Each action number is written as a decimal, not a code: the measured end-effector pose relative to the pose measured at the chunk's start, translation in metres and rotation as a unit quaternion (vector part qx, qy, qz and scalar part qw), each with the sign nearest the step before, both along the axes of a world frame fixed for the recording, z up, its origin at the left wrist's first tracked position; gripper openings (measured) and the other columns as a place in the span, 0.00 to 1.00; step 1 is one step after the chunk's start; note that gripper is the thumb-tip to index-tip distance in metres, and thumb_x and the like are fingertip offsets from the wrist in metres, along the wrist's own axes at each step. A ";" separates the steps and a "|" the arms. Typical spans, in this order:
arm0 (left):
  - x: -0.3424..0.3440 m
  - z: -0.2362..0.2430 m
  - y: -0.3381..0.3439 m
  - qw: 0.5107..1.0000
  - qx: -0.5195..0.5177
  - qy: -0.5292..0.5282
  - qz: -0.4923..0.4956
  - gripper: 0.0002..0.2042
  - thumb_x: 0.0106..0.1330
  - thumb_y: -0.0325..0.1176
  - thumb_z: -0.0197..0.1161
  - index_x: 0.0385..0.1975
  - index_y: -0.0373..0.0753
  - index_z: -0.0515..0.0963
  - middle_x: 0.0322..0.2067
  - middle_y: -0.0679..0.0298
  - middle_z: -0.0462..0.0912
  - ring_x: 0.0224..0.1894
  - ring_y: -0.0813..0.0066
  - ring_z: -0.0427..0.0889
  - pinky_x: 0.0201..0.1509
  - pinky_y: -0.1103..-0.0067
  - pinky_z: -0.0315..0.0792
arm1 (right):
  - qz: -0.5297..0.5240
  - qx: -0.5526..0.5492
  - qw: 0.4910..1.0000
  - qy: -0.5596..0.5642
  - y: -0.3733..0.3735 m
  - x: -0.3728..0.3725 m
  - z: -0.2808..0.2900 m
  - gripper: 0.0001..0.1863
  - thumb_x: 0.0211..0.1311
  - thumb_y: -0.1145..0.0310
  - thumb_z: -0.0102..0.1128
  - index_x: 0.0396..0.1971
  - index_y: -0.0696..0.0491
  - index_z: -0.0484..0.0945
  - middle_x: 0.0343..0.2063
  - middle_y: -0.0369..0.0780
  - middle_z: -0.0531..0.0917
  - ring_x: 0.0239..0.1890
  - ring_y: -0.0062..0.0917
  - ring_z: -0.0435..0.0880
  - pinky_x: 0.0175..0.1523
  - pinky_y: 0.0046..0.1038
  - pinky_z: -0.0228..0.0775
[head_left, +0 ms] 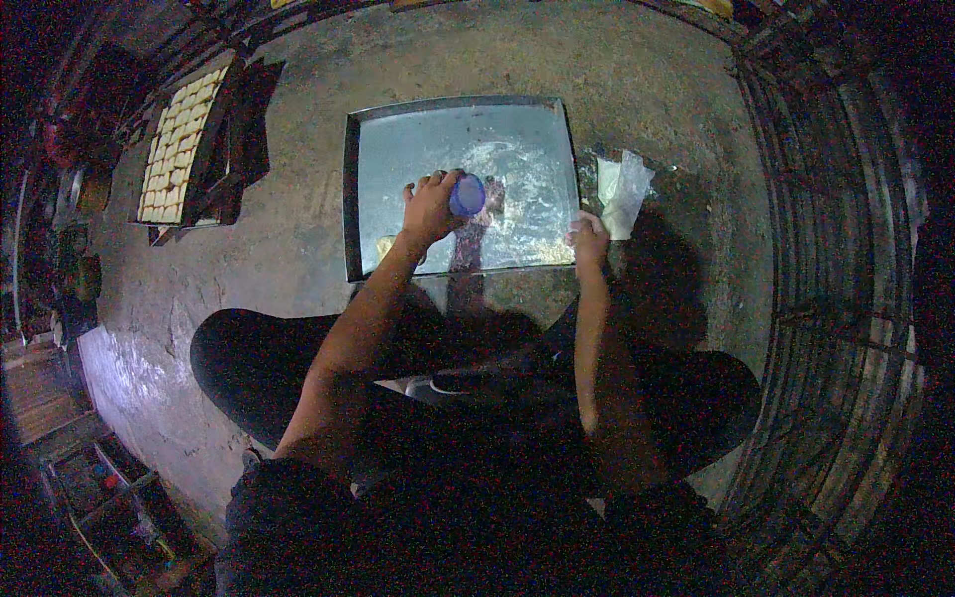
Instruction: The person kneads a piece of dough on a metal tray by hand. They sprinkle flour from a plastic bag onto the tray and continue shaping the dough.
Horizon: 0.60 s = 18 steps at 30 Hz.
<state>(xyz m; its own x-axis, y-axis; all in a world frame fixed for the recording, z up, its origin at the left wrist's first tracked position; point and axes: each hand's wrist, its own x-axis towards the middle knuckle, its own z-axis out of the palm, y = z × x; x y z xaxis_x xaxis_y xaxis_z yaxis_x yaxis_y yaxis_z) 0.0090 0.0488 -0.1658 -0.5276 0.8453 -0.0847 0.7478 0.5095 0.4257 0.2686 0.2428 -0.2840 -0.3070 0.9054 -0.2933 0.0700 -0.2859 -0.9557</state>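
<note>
A wide, shallow metal tray [398,149] lies on the floor in front of my crossed legs, with white, powdery smears over its middle and right. Above the tray my left hand [431,209] is wrapped round a small round cup [467,196] with a blue-purple rim; what is inside cannot be made out. My right hand [589,240] is closed at the tray's right rim, near its front corner. A small yellowish thing [386,247] sits in the tray's front left corner, partly behind my left forearm.
A crumpled white plastic bag or sheet [623,191] lies just right of the tray. At the far left, rows of pale blocks fill a propped rack [181,149]. Dark metal racks [826,249] line the right side. A divided crate [109,493] stands at lower left.
</note>
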 end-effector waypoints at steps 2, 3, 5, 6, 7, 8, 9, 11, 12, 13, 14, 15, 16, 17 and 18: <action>-0.003 -0.004 0.001 0.998 0.038 -0.049 0.015 0.39 0.42 0.39 0.77 0.59 0.53 0.65 0.51 0.59 0.75 0.57 0.55 0.72 0.61 0.49 0.58 | 0.027 0.081 0.995 -0.054 0.001 0.000 -0.010 0.10 0.66 0.71 0.50 0.41 0.56 0.79 0.28 0.39 0.81 0.20 0.21 0.77 0.25 0.23 0.71; -0.007 -0.010 -0.002 0.995 0.061 -0.070 0.029 0.39 0.42 0.39 0.77 0.58 0.52 0.65 0.50 0.58 0.76 0.56 0.54 0.73 0.61 0.51 0.60 | 0.044 0.119 0.989 -0.078 -0.002 -0.005 -0.010 0.09 0.65 0.72 0.50 0.40 0.56 0.79 0.28 0.39 0.81 0.21 0.21 0.77 0.25 0.23 0.71; -0.015 -0.020 -0.009 0.986 0.107 -0.113 0.057 0.38 0.42 0.38 0.77 0.58 0.50 0.66 0.49 0.56 0.78 0.55 0.52 0.75 0.59 0.55 0.64 | 0.075 0.126 0.986 -0.084 -0.008 -0.016 -0.010 0.09 0.64 0.73 0.52 0.40 0.56 0.79 0.28 0.38 0.81 0.23 0.21 0.78 0.28 0.23 0.73; -0.018 -0.025 -0.012 0.980 0.142 -0.123 0.061 0.38 0.42 0.37 0.77 0.57 0.48 0.66 0.49 0.56 0.78 0.54 0.52 0.75 0.58 0.57 0.66 | 0.089 0.130 0.984 -0.087 -0.008 -0.018 -0.012 0.09 0.63 0.73 0.53 0.40 0.56 0.79 0.29 0.38 0.81 0.24 0.22 0.79 0.29 0.23 0.74; -0.021 -0.029 -0.014 0.973 0.177 -0.132 0.065 0.37 0.42 0.36 0.77 0.56 0.46 0.67 0.48 0.55 0.78 0.53 0.52 0.76 0.56 0.60 0.68 | 0.098 0.181 0.970 -0.130 -0.007 -0.020 -0.014 0.09 0.62 0.73 0.54 0.40 0.56 0.80 0.29 0.39 0.82 0.26 0.24 0.80 0.32 0.24 0.74; -0.023 -0.034 -0.016 0.964 0.213 -0.142 0.068 0.36 0.42 0.36 0.77 0.55 0.45 0.67 0.48 0.54 0.79 0.52 0.51 0.77 0.55 0.62 0.71 | 0.107 0.232 0.951 -0.173 -0.006 -0.022 -0.016 0.09 0.61 0.73 0.55 0.39 0.56 0.80 0.30 0.39 0.83 0.28 0.25 0.81 0.34 0.25 0.75; -0.023 -0.032 -0.017 0.954 0.237 -0.167 0.076 0.35 0.42 0.35 0.77 0.54 0.43 0.68 0.48 0.54 0.79 0.52 0.52 0.78 0.54 0.64 0.72 | 0.116 0.280 0.928 -0.217 -0.007 -0.024 -0.014 0.09 0.60 0.73 0.56 0.39 0.56 0.80 0.31 0.40 0.83 0.30 0.27 0.82 0.37 0.26 0.76; -0.024 -0.029 -0.019 0.930 0.284 -0.217 0.089 0.34 0.42 0.33 0.77 0.52 0.40 0.69 0.47 0.54 0.80 0.51 0.52 0.79 0.52 0.68 0.73 | 0.131 0.320 0.909 -0.234 -0.010 -0.024 -0.010 0.09 0.59 0.72 0.57 0.39 0.57 0.81 0.33 0.43 0.84 0.34 0.32 0.84 0.41 0.28 0.76; -0.025 -0.028 -0.019 0.929 0.270 -0.211 0.141 0.32 0.42 0.30 0.77 0.50 0.38 0.70 0.45 0.54 0.81 0.49 0.58 0.80 0.52 0.70 0.74 | 0.139 0.340 0.898 -0.242 -0.012 -0.024 -0.005 0.10 0.58 0.72 0.58 0.39 0.57 0.81 0.34 0.44 0.84 0.36 0.34 0.84 0.44 0.30 0.75; -0.026 -0.027 -0.020 0.920 0.283 -0.222 0.155 0.32 0.42 0.30 0.77 0.50 0.37 0.70 0.45 0.54 0.81 0.49 0.60 0.80 0.52 0.70 0.74 | 0.143 0.333 0.892 -0.270 -0.012 -0.023 0.000 0.10 0.58 0.72 0.58 0.38 0.57 0.81 0.34 0.45 0.84 0.37 0.35 0.84 0.45 0.31 0.75; -0.028 -0.025 -0.022 0.911 0.297 -0.232 0.168 0.32 0.42 0.30 0.77 0.50 0.37 0.69 0.45 0.54 0.81 0.49 0.61 0.80 0.52 0.71 0.74 | 0.146 0.326 0.886 -0.297 -0.012 -0.023 0.005 0.10 0.57 0.72 0.58 0.38 0.57 0.81 0.35 0.46 0.84 0.38 0.37 0.84 0.46 0.32 0.75; -0.031 -0.025 -0.026 0.901 0.311 -0.241 0.182 0.32 0.43 0.30 0.77 0.50 0.36 0.69 0.45 0.54 0.81 0.49 0.62 0.80 0.52 0.71 0.74 | 0.149 0.319 0.878 -0.324 -0.011 -0.022 0.011 0.10 0.57 0.71 0.58 0.38 0.58 0.81 0.36 0.47 0.84 0.39 0.39 0.84 0.48 0.33 0.74; -0.036 -0.029 -0.032 0.911 0.304 -0.206 0.187 0.33 0.43 0.31 0.78 0.51 0.36 0.69 0.46 0.54 0.80 0.49 0.65 0.80 0.52 0.72 0.74 | 0.156 0.323 0.872 -0.333 -0.012 -0.025 0.019 0.10 0.56 0.72 0.59 0.38 0.57 0.81 0.36 0.47 0.84 0.40 0.39 0.84 0.48 0.34 0.74; -0.043 -0.036 -0.037 0.901 0.320 -0.221 0.193 0.33 0.43 0.31 0.78 0.51 0.36 0.69 0.45 0.55 0.80 0.48 0.65 0.80 0.52 0.72 0.74 | 0.164 0.326 0.866 -0.342 -0.013 -0.029 0.027 0.10 0.55 0.72 0.59 0.38 0.57 0.81 0.36 0.48 0.84 0.40 0.40 0.84 0.48 0.35 0.74; -0.047 -0.041 -0.038 0.890 0.337 -0.238 0.196 0.33 0.43 0.31 0.78 0.51 0.36 0.69 0.45 0.55 0.80 0.48 0.65 0.80 0.53 0.72 0.73 | 0.168 0.331 0.859 -0.354 -0.013 -0.030 0.031 0.10 0.55 0.72 0.59 0.37 0.57 0.81 0.36 0.48 0.84 0.41 0.41 0.83 0.47 0.35 0.74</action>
